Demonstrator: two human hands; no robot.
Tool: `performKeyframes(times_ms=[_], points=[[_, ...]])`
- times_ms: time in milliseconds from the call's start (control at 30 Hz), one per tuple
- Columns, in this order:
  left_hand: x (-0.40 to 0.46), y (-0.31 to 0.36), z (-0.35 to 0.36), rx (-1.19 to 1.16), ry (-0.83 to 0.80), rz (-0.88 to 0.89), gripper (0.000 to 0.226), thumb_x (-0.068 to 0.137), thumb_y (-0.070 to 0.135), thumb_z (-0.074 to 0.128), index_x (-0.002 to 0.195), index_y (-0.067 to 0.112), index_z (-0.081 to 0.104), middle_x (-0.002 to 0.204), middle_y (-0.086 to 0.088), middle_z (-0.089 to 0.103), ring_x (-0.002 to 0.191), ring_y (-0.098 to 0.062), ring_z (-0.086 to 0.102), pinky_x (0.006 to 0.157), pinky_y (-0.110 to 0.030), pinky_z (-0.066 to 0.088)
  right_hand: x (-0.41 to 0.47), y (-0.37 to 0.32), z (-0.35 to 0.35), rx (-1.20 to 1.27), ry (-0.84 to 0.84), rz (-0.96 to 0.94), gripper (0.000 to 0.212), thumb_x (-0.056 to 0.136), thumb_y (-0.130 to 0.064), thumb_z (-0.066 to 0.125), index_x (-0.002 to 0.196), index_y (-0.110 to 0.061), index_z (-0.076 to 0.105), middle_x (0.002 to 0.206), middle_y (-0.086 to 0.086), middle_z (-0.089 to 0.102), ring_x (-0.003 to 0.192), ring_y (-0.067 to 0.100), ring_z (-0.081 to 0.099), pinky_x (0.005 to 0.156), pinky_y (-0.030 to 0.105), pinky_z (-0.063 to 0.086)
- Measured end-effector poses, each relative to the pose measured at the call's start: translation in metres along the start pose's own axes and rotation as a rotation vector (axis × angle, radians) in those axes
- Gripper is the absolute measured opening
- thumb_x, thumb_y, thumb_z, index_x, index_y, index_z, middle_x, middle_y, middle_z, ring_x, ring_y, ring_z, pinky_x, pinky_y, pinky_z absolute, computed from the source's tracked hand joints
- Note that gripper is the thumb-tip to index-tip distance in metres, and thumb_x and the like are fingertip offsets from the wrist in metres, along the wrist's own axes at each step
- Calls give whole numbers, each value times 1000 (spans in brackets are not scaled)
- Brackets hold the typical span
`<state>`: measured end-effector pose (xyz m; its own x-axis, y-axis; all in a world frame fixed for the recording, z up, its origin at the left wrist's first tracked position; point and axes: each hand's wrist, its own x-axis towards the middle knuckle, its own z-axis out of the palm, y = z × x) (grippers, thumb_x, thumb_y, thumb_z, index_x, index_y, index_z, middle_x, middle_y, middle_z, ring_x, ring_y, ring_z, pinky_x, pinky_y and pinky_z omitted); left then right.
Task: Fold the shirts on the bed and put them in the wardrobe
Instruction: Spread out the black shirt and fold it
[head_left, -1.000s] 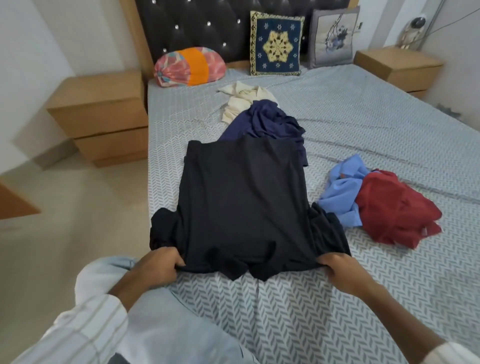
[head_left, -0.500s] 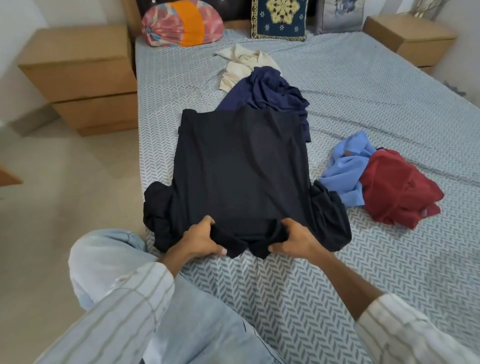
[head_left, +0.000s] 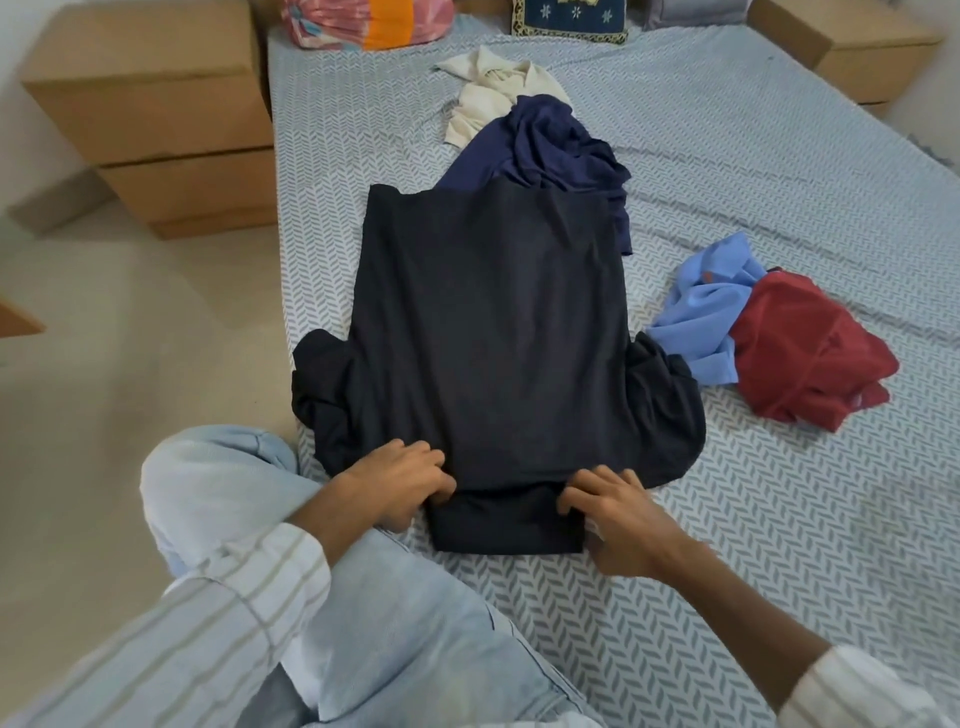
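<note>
Hands curl knuckles-up: left hand (head_left: 396, 480) and right hand (head_left: 618, 512) both grip the black shirt (head_left: 493, 332).

Striped white sleeves (head_left: 218, 613), pale jeans (head_left: 395, 649)

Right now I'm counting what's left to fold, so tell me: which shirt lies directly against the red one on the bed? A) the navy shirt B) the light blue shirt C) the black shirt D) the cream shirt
B: the light blue shirt lies bunched right against the red shirt, partly under its edge, while both hands are on the black shirt.
</note>
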<state>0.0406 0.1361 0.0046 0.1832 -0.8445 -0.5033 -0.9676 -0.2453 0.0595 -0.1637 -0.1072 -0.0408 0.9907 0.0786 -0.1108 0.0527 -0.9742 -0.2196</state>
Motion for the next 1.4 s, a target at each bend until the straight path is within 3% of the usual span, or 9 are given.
performKeyframes(times_ms=[200,333,567,700,900,1033,1167,1233,1400], points=[[7,3,-1,-245,71,-85,28,73,18,55,96,29,67,94,13,45,97,-12,47,84,-27,39,-18,13,-7,372,139,144,42,78,-52,66,114,-33,62,124,-21,53,116,2,48,90,27,37],[33,20,-2,-305,263,-48,23,80,34,50,97,31,66,98,15,51,97,-9,48,91,-28,41,-19,51,-12,535,517,624,22,88,-34,68,106,-21,67,108,-9,62,96,9,61,84,28,51],[111,82,-25,-433,303,61,38,92,52,57,117,25,61,112,7,55,107,-13,47,96,-32,42,16,125,-34,887,581,1320,48,83,-29,76,123,-8,57,114,8,63,106,27,61,91,37,49],[141,110,-30,-470,214,23,38,92,44,61,121,20,55,114,2,52,108,-19,46,93,-32,42,26,142,-39,1172,524,1325,33,69,-28,82,70,-15,52,72,8,56,73,22,57,66,35,46],[149,118,-29,-553,69,122,9,96,15,58,104,17,59,100,6,54,99,-16,51,87,-38,49,-21,137,-54,1516,943,1361,7,72,-17,54,75,-22,50,70,2,43,66,18,43,56,29,40],[156,117,-32,-521,-16,138,12,88,16,62,90,27,59,92,12,55,92,-11,51,83,-38,52,-49,132,-36,1707,816,1493,12,70,-5,54,76,-15,52,63,3,49,51,18,46,52,28,43],[165,116,-50,-549,-133,161,10,85,34,68,87,25,66,80,14,58,77,-7,57,70,-29,53,-46,147,-44,1727,672,1408,19,84,-25,76,97,-13,71,86,2,74,75,19,69,70,33,57],[172,114,-60,-619,-183,130,22,84,48,69,82,26,68,74,12,65,69,-3,60,63,-24,51,-43,155,-44,1706,678,1442,11,85,-19,75,92,-13,68,80,1,73,67,15,69,63,31,58],[223,111,-79,-713,181,25,14,89,37,68,89,23,70,81,9,68,77,-7,63,78,-36,55,-48,171,-26,1806,898,1390,35,87,0,49,66,-25,35,59,0,28,42,11,23,43,23,36]])
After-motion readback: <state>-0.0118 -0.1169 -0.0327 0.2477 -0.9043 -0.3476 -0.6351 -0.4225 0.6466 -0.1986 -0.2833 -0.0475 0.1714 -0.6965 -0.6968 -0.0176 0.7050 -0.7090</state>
